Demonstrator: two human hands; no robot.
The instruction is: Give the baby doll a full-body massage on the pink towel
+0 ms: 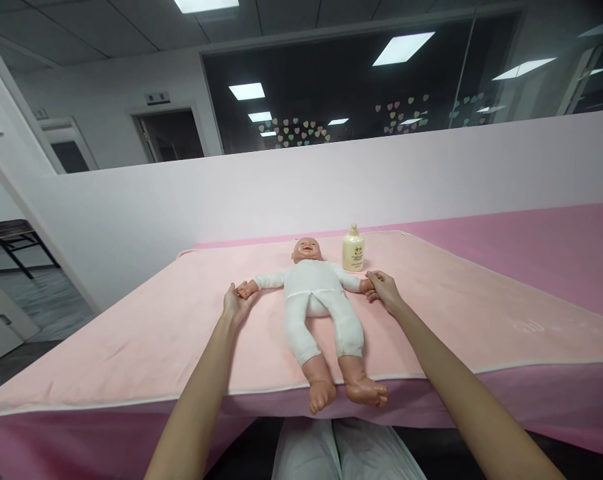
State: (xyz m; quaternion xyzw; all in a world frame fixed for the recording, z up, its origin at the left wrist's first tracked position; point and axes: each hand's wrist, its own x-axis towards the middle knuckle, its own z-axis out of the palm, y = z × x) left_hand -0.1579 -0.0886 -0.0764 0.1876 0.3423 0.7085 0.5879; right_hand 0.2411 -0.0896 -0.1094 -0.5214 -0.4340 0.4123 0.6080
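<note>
A baby doll [314, 280] in a white cloth suit lies on its back, head towards the wall and arms spread wide. Its bare feet reach over the near edge of the pink blanket [181, 340]. On the left, my left hand [237, 303] is closed around one of the doll's hands. My right hand [385, 291] grips the doll's other hand between thumb and fingers. Beside the doll's head, a pale yellow pump bottle [353, 251] stands upright, just beyond my right hand.
A darker pink cover [531, 247] shows under the blanket. Behind rises a white half wall [281, 193] with a reflecting window [341, 87] above. At far left, a dark table [16, 233] stands beyond an opening. My legs [341, 450] are at the near edge.
</note>
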